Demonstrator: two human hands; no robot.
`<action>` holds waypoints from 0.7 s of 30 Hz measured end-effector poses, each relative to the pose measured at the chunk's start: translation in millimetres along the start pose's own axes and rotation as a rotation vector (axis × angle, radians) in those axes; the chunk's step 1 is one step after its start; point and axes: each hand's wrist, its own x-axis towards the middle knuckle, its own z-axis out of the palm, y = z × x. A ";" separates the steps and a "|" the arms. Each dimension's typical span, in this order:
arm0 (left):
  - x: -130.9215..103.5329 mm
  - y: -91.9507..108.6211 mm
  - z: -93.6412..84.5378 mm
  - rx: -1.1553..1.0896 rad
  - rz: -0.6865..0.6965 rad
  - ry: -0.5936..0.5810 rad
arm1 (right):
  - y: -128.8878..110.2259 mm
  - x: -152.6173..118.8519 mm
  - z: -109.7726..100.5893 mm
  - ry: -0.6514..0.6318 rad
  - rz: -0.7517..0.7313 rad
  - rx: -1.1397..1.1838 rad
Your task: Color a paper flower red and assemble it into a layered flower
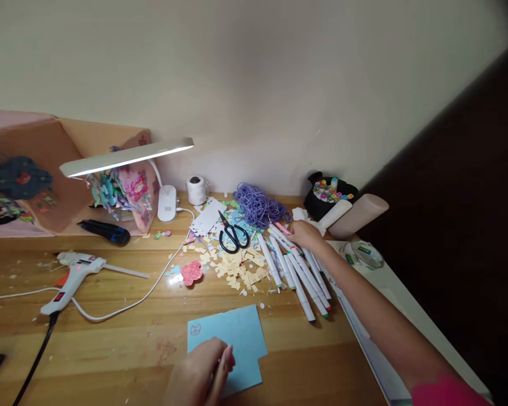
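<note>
On the wooden table lies a blue sheet of paper (232, 341) with a notch in its right edge and a small red cat-like face drawn in one corner. My left hand (201, 369) is over its lower left part, fingers curled together; anything inside them is hidden. At the far side of a heap of white markers (302, 276), my right hand (303, 233) has its fingers closed on a slim pink pen (282, 228). Right behind that pen sits a tangle of purple yarn (258, 206).
Black-handled scissors (233, 237) lie on paper scraps (241, 268). A pink flower cutout (191, 273) is nearby. A glue gun (74, 279), a cutter knife (105, 231) and a lit lamp (129, 158) stand left. A black pot of markers (330, 197) and a bottle (359, 217) are back right.
</note>
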 end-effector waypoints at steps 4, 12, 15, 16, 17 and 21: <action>2.3 7.5 4.0 -0.089 -0.006 -0.014 | 9.8 -35.3 -33.2 -0.109 -0.057 0.112; 14.2 40.0 -0.8 -0.262 -0.049 -0.025 | -51.5 -167.0 -21.3 -0.762 -0.250 1.138; 6.1 47.0 -3.0 -0.315 -0.047 -0.178 | -78.7 -201.9 -6.8 -0.855 -0.294 1.249; 1.2 47.2 -4.5 -0.349 -0.055 -0.246 | -85.1 -210.9 -3.8 -0.885 -0.303 1.261; -4.9 46.1 -6.5 -0.380 -0.057 -0.311 | -90.3 -219.2 -2.0 -0.905 -0.305 1.248; -42.2 32.6 -18.3 -0.377 -0.071 -0.467 | -97.6 -244.1 -2.5 -0.974 -0.258 1.151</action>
